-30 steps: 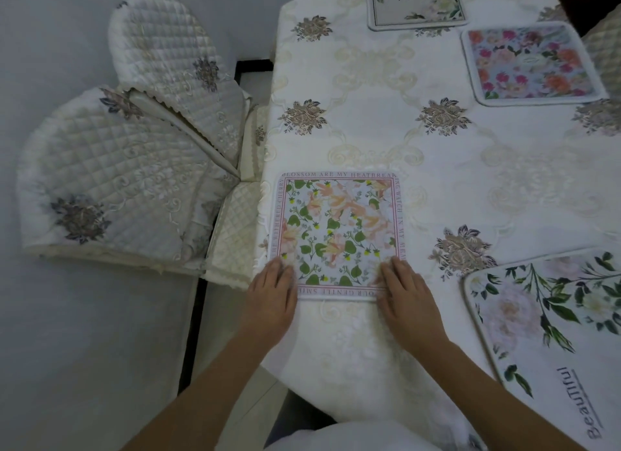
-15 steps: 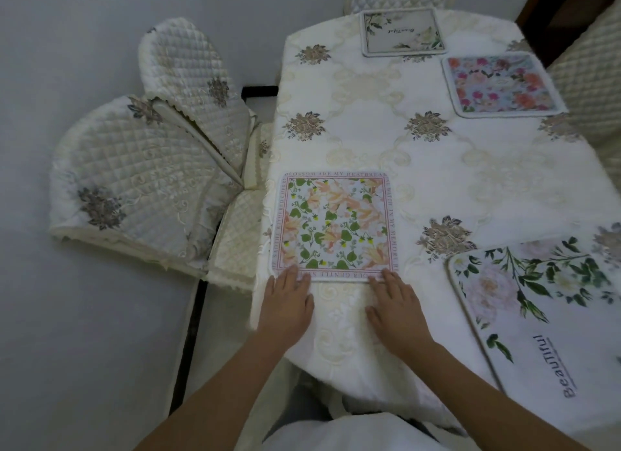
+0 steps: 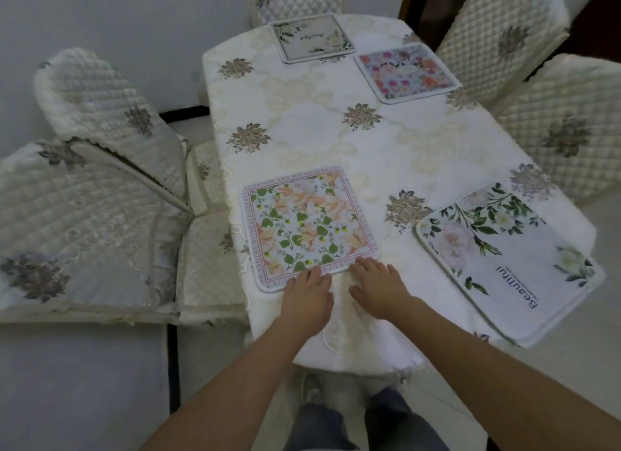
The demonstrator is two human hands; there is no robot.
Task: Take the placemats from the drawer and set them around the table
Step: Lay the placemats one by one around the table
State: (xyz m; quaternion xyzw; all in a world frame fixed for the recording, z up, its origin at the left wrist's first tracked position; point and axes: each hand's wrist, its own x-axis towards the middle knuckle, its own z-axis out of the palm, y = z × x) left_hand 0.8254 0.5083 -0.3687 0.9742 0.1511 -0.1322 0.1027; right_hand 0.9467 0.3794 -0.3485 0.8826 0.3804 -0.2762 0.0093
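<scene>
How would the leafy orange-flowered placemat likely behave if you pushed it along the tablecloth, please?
The placemat lies thin and flat, so it is probably light and somewhat flexible. Pushed, it may drag the soft tablecloth into wrinkles instead of sliding.

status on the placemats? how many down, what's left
Done: four placemats lie flat on the table: far-end mat, pink floral mat, white "Beautiful" mat, peach-and-green mat. In hand: left hand and right hand rest open at that last mat's near edge, no grip. Left: possibly spots by the other chairs; drawer isn't visible.
</scene>
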